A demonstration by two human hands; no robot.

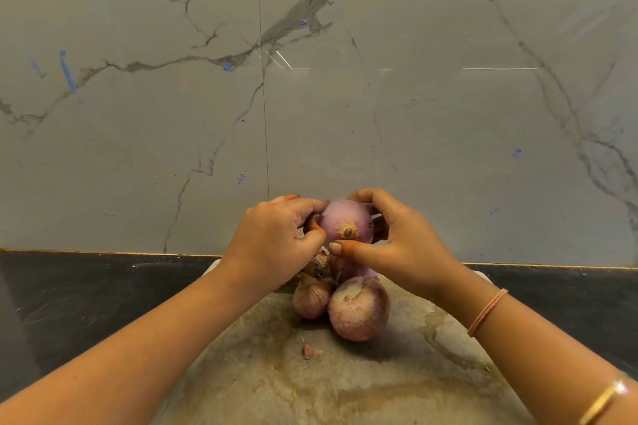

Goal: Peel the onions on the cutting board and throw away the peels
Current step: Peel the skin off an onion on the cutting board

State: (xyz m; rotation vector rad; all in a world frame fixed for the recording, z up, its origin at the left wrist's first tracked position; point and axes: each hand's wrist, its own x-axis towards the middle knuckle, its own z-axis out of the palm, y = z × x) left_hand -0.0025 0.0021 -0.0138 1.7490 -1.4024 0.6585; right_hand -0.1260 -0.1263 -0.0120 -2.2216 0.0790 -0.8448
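A dark speckled counter (86,293) runs below a grey veined marble wall (138,114). The person's left hand (272,241) curls round the left side of an onion (345,222), lifted just above the far end of the board (345,383). The onion is round, smooth and pale purple, its dry brown root end facing the camera. The right hand (397,245) cups its other side, fingers over the top and thumb beneath.

The step appears to be peeling this onion, which looks nearly bare. The next move likely calls for pinching any remaining skin and pulling it away.

Crumpled papery peels (321,264) hang under the hands. On the stained, mottled board lie a small onion (310,298), a pink scrap (310,351) nearer the person, and a large onion (359,309) touching the small one, both still in dull skin.
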